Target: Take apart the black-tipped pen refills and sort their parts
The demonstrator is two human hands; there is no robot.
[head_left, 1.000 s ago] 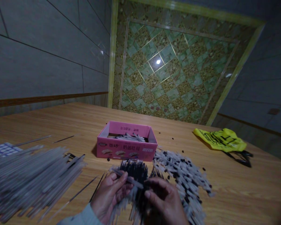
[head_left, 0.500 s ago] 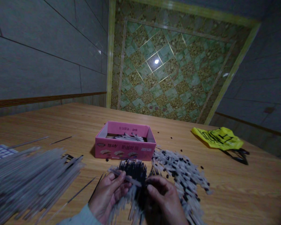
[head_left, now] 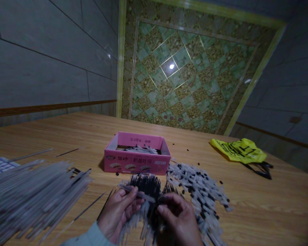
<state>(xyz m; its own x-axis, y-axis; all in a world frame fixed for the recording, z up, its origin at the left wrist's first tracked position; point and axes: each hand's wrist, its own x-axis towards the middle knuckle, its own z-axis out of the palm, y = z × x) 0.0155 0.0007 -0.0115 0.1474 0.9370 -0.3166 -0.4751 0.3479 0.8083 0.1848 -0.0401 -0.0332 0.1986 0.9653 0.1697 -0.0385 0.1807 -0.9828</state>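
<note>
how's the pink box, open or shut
Open: the pink box has no lid over its top, and pale pieces show inside it.

Held tube (head_left: pixel 146 197): partly covered by the left hand (head_left: pixel 120 208).
Right hand (head_left: pixel 179 213): anything pinched is lost in shadow.
Pink box (head_left: pixel 113 165): pale contents (head_left: pixel 143 149) are partly hidden.
Long translucent sticks (head_left: pixel 28 198): cut off by the left edge.
</note>
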